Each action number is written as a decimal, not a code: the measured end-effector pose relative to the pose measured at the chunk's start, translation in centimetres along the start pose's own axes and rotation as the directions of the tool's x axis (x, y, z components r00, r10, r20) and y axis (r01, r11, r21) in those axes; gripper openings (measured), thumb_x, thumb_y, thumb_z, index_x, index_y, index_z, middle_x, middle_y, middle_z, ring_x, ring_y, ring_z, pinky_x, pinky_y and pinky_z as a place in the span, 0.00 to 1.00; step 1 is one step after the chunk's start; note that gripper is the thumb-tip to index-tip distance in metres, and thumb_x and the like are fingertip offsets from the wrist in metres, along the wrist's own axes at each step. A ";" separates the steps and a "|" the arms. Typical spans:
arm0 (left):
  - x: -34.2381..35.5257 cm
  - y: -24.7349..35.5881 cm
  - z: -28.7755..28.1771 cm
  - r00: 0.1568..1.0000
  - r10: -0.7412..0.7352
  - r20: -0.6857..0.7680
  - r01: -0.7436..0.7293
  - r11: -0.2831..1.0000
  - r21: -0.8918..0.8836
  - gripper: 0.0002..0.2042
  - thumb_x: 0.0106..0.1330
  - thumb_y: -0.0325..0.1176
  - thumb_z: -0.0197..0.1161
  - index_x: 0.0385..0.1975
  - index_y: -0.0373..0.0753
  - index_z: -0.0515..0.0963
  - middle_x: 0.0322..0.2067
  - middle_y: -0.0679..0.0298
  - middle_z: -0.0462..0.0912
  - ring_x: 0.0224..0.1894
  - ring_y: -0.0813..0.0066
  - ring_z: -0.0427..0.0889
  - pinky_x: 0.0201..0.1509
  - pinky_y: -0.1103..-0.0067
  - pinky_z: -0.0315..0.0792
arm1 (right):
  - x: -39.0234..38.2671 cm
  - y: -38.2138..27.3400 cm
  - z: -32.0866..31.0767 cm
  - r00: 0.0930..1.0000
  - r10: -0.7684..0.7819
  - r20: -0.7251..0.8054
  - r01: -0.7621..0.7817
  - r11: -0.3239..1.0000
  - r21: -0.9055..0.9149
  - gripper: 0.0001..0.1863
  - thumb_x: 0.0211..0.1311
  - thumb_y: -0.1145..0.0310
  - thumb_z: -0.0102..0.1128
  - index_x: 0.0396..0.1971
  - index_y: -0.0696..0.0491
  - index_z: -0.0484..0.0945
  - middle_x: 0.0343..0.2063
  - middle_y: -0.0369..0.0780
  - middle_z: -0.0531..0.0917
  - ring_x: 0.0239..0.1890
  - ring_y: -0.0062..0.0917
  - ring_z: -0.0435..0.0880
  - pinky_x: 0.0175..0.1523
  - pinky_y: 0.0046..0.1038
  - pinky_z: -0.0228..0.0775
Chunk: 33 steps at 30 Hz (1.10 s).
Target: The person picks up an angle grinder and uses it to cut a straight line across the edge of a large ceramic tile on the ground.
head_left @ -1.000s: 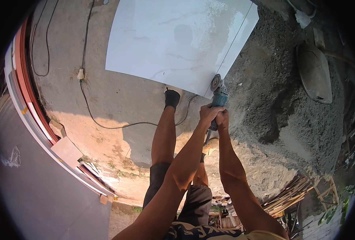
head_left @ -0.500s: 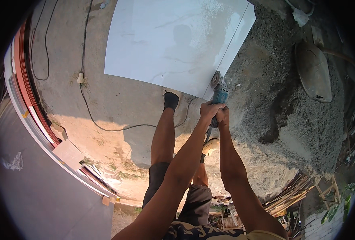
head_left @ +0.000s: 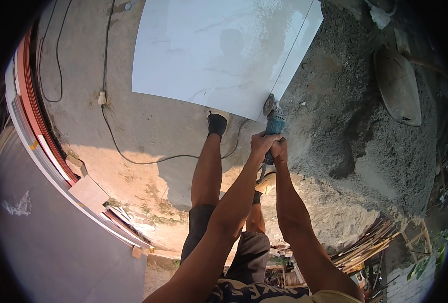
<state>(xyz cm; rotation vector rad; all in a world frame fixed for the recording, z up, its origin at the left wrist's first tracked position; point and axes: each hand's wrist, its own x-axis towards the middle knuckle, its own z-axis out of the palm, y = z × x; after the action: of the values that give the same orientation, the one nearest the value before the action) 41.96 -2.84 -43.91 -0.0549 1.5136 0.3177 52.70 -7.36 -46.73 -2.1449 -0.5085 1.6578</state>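
Observation:
Both my hands are closed around a teal and black angle grinder (head_left: 276, 124), held out ahead of me. My left hand (head_left: 262, 143) wraps the body from the left, and my right hand (head_left: 279, 150) grips it from the right. The grinder's round disc (head_left: 269, 104) stands on edge at the near right corner of a large white marbled tile (head_left: 198, 60). A thin dark line (head_left: 293, 43) runs along the tile's right side, in line with the disc. Whether the disc is spinning cannot be made out.
A dark power cord (head_left: 133, 162) loops over the concrete past my foot to a pale plug connector (head_left: 101, 98). Grey sand (head_left: 365, 126) is heaped at the right, with a shovel (head_left: 398, 86) on it. Wooden strips (head_left: 367, 247) lie near right.
The grinder and both hands have moved slightly toward me and a little left, the disc drawing nearer to the tile's near edge. My grip is the same.

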 end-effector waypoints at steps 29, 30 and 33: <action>0.4 7.1 3.4 0.998 0.055 0.040 -0.055 0.998 0.004 0.18 0.48 0.35 0.77 0.36 0.29 0.85 0.33 0.57 0.86 0.33 0.72 0.83 0.40 0.75 0.74 | 3.5 -6.9 -0.7 0.997 0.033 -0.076 -0.032 0.999 0.012 0.23 0.51 0.59 0.64 0.38 0.65 0.79 0.30 0.45 0.84 0.29 0.25 0.81 0.35 0.33 0.73; 0.6 7.4 3.5 0.996 0.073 0.056 -0.072 0.997 -0.012 0.18 0.48 0.35 0.77 0.36 0.30 0.85 0.33 0.57 0.86 0.33 0.71 0.83 0.40 0.75 0.75 | 3.7 -7.2 -0.8 0.997 0.026 -0.078 -0.025 1.000 0.011 0.23 0.51 0.59 0.64 0.38 0.65 0.79 0.30 0.45 0.84 0.29 0.25 0.81 0.35 0.33 0.73; 0.9 8.2 3.6 0.995 0.081 0.065 -0.079 0.996 -0.029 0.18 0.49 0.35 0.76 0.36 0.30 0.85 0.33 0.57 0.86 0.33 0.71 0.83 0.40 0.75 0.75 | 3.9 -8.2 -0.4 0.995 0.036 -0.091 -0.035 0.999 0.015 0.23 0.52 0.60 0.63 0.39 0.65 0.79 0.30 0.45 0.84 0.29 0.26 0.81 0.35 0.33 0.74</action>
<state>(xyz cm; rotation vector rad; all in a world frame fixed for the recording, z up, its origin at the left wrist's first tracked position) 43.54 6.01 -43.29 -0.0046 1.4489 0.3996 53.64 1.61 -45.77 -2.2199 -0.4341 1.5688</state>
